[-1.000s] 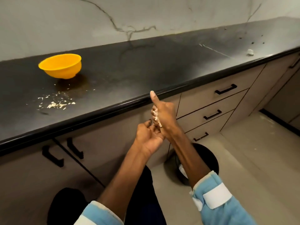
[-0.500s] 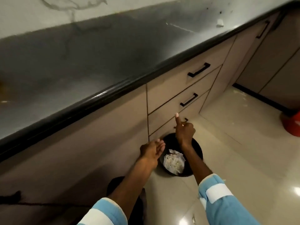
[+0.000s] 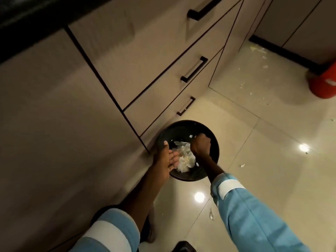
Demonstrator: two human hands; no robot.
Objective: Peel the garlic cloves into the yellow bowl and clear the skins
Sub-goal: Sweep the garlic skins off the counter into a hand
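Now my left hand [image 3: 163, 161] lies flat over the bin [image 3: 192, 176], right hand [image 3: 201, 145] curled (contents hidden). Light skins [image 3: 185, 160] may flutter out.

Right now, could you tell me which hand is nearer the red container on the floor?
Right. The right hand hangs over the right side of the black bin, the side facing the red container; the left hand is at the bin's left rim, farther from it.

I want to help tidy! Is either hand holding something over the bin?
The left hand is open and holds nothing. The right hand is curled over the black bin; whether it holds anything cannot be told.
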